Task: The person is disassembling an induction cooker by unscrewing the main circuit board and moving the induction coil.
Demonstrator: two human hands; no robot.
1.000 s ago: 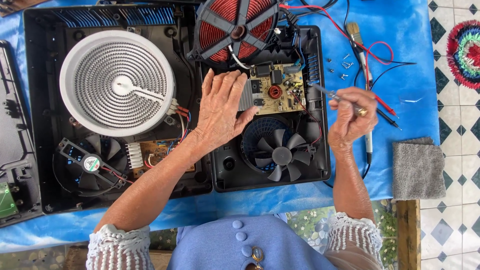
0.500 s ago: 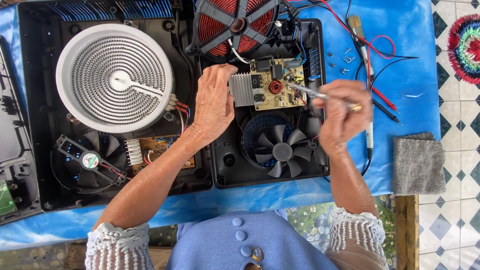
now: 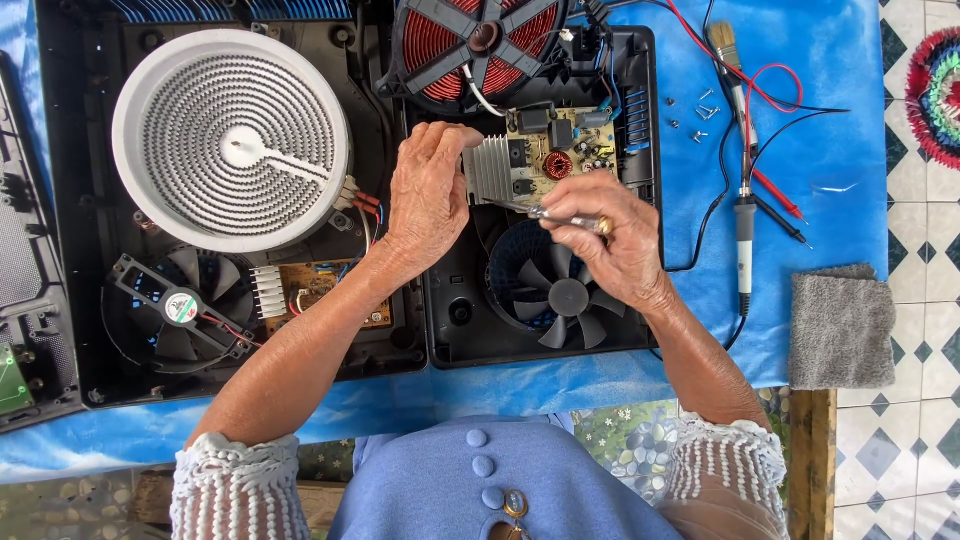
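Blue cloth (image 3: pixel 830 150) lies bare rightward; right hand (image 3: pixel 610 240) grips tweezers (image 3: pixel 530 211), left hand (image 3: pixel 428 190) (fingers loose) touches heatsink (image 3: pixel 487 168).

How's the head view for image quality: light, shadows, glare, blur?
Head view: bright, even daylight with soft shadows only. Mild sheen on the blue table cover and on the metal tool held in the right hand. Sharp throughout: the left hand, circuit board and white heating coil are crisp. No clear motion blur or noticeable edge distortion.
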